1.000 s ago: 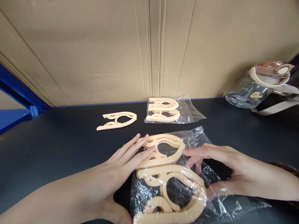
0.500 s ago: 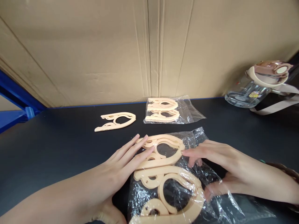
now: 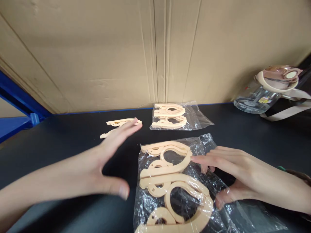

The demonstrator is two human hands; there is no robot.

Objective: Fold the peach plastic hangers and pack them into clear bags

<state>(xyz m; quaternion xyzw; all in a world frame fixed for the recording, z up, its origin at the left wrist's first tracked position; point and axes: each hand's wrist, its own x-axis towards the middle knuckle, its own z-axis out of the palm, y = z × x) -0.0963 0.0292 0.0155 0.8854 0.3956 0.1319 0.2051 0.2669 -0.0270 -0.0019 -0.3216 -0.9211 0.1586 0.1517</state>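
Two beige folding clothes hangers (image 3: 181,169) lie folded inside a clear plastic bag (image 3: 206,142) in front of me. My right hand (image 3: 233,174) rests at the bag's right side, its index fingertip touching the upper hanger and its thumb by the lower one. Its fingers are apart; some are curled out of sight. To the left of the bag, my left hand (image 3: 104,165) is raised with thumb and fingers spread, holding nothing. Behind its fingers lies a loose beige folding hanger (image 3: 114,123), partly covered by them.
A second clear bag (image 3: 199,119) with folded beige hangers lies farther back. At the right rear stands a transparent water bottle (image 3: 257,97) with a strap (image 3: 284,113). A cardboard wall (image 3: 109,64) closes off the back of the black tabletop (image 3: 73,139); a blue metal frame (image 3: 24,103) is at left.
My left hand has come off the front bag and moved left, its fingers now overlapping the loose hanger in view. My right hand stays nearly in place at the bag.
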